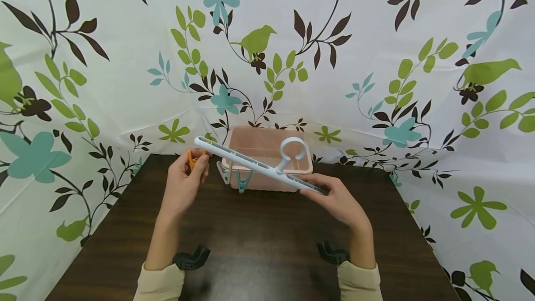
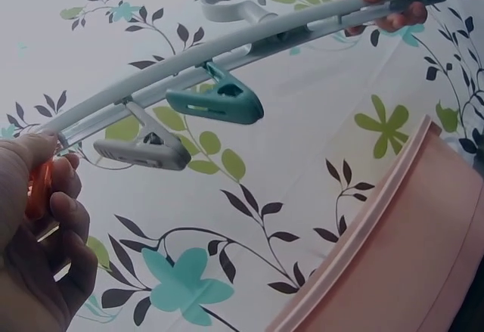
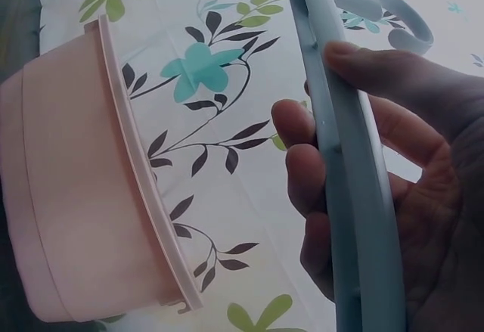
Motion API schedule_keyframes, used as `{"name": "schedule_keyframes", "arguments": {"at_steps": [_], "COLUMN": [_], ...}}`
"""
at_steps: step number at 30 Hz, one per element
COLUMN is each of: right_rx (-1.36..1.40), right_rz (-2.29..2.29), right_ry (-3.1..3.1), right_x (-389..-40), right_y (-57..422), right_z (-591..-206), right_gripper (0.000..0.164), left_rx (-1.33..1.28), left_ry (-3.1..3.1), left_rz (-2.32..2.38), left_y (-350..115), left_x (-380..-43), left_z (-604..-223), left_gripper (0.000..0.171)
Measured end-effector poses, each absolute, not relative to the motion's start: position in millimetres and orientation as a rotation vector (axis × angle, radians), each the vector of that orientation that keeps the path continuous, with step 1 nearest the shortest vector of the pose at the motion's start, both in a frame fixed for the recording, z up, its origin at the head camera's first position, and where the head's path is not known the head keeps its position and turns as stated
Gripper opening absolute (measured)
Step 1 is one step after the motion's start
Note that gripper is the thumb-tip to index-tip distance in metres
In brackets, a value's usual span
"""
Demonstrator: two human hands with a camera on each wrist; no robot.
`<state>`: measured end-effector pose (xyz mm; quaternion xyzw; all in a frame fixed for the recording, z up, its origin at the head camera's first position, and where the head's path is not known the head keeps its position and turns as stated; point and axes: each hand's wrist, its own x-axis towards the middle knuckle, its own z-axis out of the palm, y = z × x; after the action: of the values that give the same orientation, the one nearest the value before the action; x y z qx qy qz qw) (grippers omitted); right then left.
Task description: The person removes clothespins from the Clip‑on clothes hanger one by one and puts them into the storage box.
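A pale blue hanger bar with an open-ring hook is held in the air, sloping down to the right in the head view. My right hand grips its right end, thumb on one side and fingers curled round the other. At the opposite end, my left hand pinches an orange clip between thumb and fingers, right by the bar's tip. Two more clips hang from the bar close by: a grey clip and a teal clip. Fingers partly hide the orange clip.
Behind the hanger, a pink plastic bin stands at the far edge of the dark wooden table. Patterned cloth with leaves and birds surrounds the table. Black wrist mounts sit at both wrists.
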<state>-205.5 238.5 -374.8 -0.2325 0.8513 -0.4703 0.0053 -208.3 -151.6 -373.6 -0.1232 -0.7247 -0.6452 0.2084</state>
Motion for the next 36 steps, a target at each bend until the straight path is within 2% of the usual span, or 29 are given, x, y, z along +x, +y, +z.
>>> {"name": "schedule_keyframes", "arguments": {"at_steps": [5,15,23,36], "right_rx": [-0.720,-0.722,-0.704,-0.693], "right_rz": [-1.441,-1.469,-1.468,-1.480], "right_ry": [2.694,2.675,2.723,2.740], "right_x": [-205.2,-202.5,-201.9,-200.2], "right_y": [239.9,239.9,241.6,241.0], "right_z": [-375.7,-374.3,-374.4,-372.6], "right_gripper": [0.031,0.031,0.031,0.034], "left_rx": [-0.346,-0.334,-0.290,-0.381], "left_ry": [-2.036,-1.981,-1.984,-1.914], "left_rz": [-1.735,-1.649,-1.465,-1.003], "left_y": [-153.2,-152.7,-149.6,-146.4], "left_x": [-209.0,-208.5,-208.7,-212.1], "left_z": [-375.1,-378.3,-377.9,-381.7], "left_gripper": [0.024,0.012,0.017,0.023]}}
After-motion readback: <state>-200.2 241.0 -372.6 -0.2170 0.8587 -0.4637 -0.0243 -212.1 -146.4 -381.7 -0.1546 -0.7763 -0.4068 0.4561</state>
